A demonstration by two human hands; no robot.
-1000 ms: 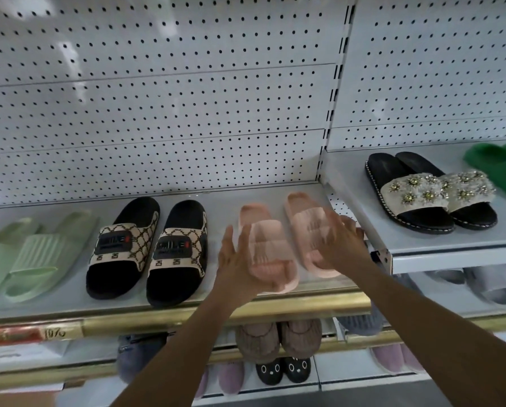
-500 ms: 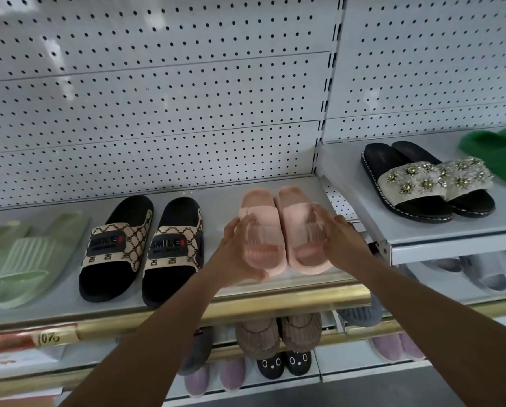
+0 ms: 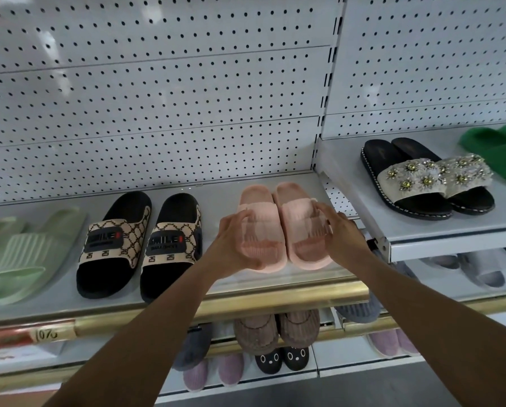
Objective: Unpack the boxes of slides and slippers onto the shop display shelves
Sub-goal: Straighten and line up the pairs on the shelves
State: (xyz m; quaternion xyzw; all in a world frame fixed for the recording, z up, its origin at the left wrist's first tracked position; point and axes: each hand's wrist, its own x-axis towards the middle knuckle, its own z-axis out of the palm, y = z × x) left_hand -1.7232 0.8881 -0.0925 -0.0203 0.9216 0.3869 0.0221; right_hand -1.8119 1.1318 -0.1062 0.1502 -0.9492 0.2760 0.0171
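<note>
Since 1 s ago the pink slides have gone from splayed apart, toes angled, to side by side & touching, both flat on the shelf; both hands have closed in on the pair from either side. Left hand grips the left slide's outer edge, fingers curled over the strap, thumb low by the toe. Right hand grips the right slide's outer edge, its fingertips hooked over that strap. So the pair sits directly between the two hands, heels pointing away from the fingers toward the pegboard back wall, toes toward the wrists. Just under the wrists runs the gold front rail, toes close to it, not overhanging. Right of the right hand, very near the knuckles, is the corner of the higher shelf, little room that side; on it, well beyond the fingers, black flower-trimmed slides and something green, blurred. Left of the left hand there's a bare strip of shelf, then black patterned slides, then pale green slides at frame edge. Beyond the heels, some bare shelf before the wall. Below the forearms, lower shelves w/ fuzzy slippers.
</note>
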